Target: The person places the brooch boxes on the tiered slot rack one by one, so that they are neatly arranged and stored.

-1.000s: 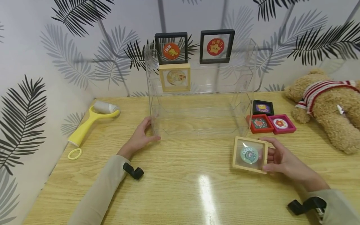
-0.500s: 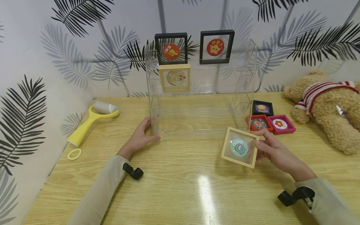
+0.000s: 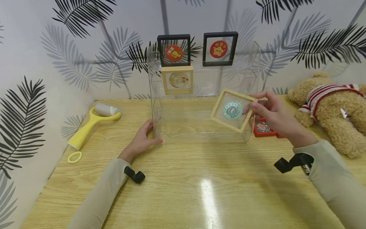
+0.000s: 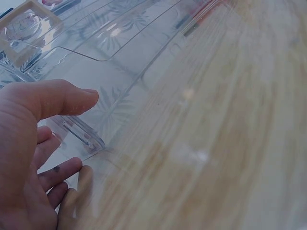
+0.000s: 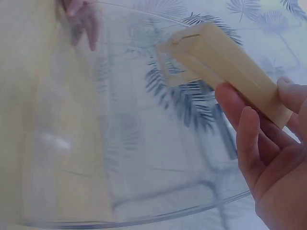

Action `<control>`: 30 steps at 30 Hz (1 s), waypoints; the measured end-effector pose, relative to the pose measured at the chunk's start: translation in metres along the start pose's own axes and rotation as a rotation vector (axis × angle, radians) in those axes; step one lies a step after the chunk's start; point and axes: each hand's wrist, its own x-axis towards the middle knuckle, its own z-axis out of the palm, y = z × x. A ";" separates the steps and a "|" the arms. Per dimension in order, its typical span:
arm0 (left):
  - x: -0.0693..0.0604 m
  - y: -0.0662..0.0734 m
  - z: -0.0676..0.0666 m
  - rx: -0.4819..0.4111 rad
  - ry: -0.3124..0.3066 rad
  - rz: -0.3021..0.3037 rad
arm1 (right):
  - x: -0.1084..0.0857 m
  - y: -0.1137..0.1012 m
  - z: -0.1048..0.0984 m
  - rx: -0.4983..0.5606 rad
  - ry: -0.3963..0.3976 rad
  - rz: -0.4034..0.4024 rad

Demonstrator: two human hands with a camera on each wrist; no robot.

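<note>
In the head view my right hand [image 3: 277, 116] pinches the right corner of a light wooden frame [image 3: 215, 116] with a teal round sticker [image 3: 232, 110], held tilted in front of the right part of a clear tiered rack [image 3: 200, 138]. The right wrist view shows this frame [image 5: 244, 72] edge-on between the thumb and fingers of my right hand [image 5: 278, 163]. My left hand [image 3: 140, 143] lies at the rack's lower left corner, thumb spread to the front, fingers by the side panel. In the left wrist view, the fingers of my left hand [image 4: 24, 139] are beside the clear edge [image 4: 88, 136].
Two black frames [image 3: 219, 64] [image 3: 174, 36] stand on the rack's top, a wooden frame [image 3: 178, 91] below the left one. A yellow roller [image 3: 85, 132] and yellow ring [image 3: 75, 157] lie left. Right are a red frame [image 3: 264, 134] and a teddy bear [image 3: 328, 105].
My right hand has carried the wooden frame up and left from near the table to the rack, turning it on its corner. It now covers other small frames. My left hand has stayed put.
</note>
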 end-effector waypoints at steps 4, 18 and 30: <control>-0.001 -0.001 0.001 0.000 -0.006 0.010 | 0.027 -0.024 -0.007 -0.203 0.060 -0.021; -0.001 0.000 -0.001 -0.029 -0.011 0.013 | 0.098 -0.053 -0.010 -0.758 0.163 -0.004; 0.000 -0.003 -0.002 -0.035 -0.010 0.005 | 0.123 -0.030 -0.003 -0.892 0.074 -0.017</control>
